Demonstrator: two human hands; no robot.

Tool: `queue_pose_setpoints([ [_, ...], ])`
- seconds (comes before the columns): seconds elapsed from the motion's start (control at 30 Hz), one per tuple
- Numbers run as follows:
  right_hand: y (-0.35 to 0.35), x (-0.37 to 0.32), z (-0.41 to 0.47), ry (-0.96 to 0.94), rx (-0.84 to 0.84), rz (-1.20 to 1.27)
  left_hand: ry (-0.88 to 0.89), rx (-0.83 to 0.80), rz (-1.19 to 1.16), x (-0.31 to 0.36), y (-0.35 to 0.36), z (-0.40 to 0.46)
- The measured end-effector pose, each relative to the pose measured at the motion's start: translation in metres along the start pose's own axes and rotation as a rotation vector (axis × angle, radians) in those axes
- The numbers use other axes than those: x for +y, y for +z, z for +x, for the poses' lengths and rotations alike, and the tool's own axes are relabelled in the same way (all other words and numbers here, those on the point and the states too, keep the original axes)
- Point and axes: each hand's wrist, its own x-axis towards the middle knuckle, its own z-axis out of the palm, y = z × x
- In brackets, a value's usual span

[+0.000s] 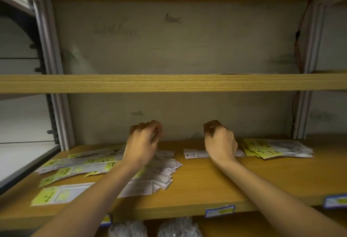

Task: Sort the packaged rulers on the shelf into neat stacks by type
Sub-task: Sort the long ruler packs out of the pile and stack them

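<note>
Bare forearms, left hand and right hand fingers curled, grip unclear, glossy ruler packets, woodgrain shelf

Single head cam, close, facing fwd and slightly down at wooden shelf front.

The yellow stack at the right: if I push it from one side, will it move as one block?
Probably not. The yellow stack is already fanned, so the glossy flat packs likely slide apart. They look thin, probably light and bendy.
</note>
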Motion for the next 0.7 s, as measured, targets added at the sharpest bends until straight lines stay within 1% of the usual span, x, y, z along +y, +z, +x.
queue_pose_setpoints([
  [0.07,0.005,-0.004,0.003,-0.009,-0.028,0.001,-0.021,-0.004,0.012,-0.008,-0.006,-0.003],
  [0.23,0.029,-0.011,-0.006,-0.046,-0.075,0.059,-0.054,-0.067,0.023,-0.034,-0.027,-0.016],
  [0.37,0.043,-0.018,-0.017,-0.086,-0.129,0.057,-0.078,-0.126,0.061,-0.061,-0.044,-0.027],
  [0.53,0.051,-0.040,-0.018,-0.144,-0.229,0.061,-0.127,-0.248,0.072,-0.094,-0.066,-0.030],
  [0.6,0.057,-0.050,-0.019,-0.153,-0.226,0.041,-0.142,-0.314,0.072,-0.109,-0.073,-0.030],
  [0.7,0.068,-0.064,-0.020,-0.142,-0.224,0.023,-0.147,-0.461,0.073,-0.126,-0.082,-0.032],
])
